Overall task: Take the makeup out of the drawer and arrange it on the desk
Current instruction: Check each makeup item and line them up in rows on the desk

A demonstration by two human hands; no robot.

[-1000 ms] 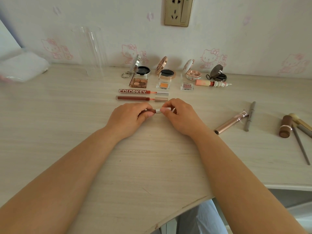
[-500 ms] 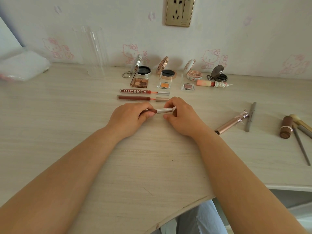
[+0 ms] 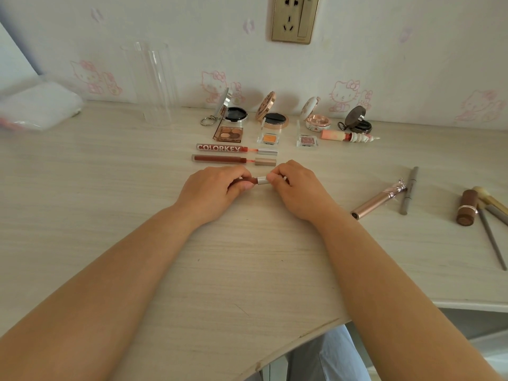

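Note:
Low over the middle of the desk (image 3: pixel 110 215), both hands hold one lip gloss tube (image 3: pixel 257 180). My left hand (image 3: pixel 214 191) grips its dark red body, and my right hand (image 3: pixel 297 188) pinches its silver cap. Only a short stretch of the tube shows between my fingers. Just behind lie two more lip glosses, a COLORKEY tube (image 3: pixel 222 148) and a brown tube (image 3: pixel 220 159), each with its cap drawn out. Farther back stand open compacts (image 3: pixel 272 119) and small eyeshadow pans (image 3: pixel 228 133).
A rose-gold mascara (image 3: pixel 376 200), a grey pencil (image 3: pixel 408 189), a brown lipstick (image 3: pixel 466 207) and brushes (image 3: pixel 492 237) lie at the right. A clear acrylic tube (image 3: pixel 156 83) stands at the back left beside a white bag (image 3: pixel 38 105). The desk edge curves near my knees.
The silver cap has slid left toward the tube body, so less of the tube shows between my hands. Both hands stay in the same spot.

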